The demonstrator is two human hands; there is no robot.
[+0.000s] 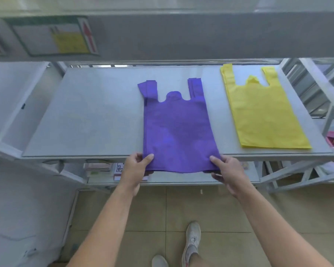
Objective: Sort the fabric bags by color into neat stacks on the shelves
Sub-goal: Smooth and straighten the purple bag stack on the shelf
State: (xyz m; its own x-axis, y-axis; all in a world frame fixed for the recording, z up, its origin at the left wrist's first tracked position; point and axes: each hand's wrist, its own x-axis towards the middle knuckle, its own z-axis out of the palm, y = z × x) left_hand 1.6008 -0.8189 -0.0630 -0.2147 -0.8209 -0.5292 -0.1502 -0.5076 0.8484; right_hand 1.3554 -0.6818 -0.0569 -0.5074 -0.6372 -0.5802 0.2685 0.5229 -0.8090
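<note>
Left hand (136,166) pinches purple bags (176,130) at near-left corner, thumb on top. Right hand (227,170) pinches near-right corner likewise. Purple bags (several layers, edges stepped) lie flat on grey shelf (85,116), bottom edge overhanging shelf front. Yellow bag (262,112) lies flat right of purple bags, apart.
</note>
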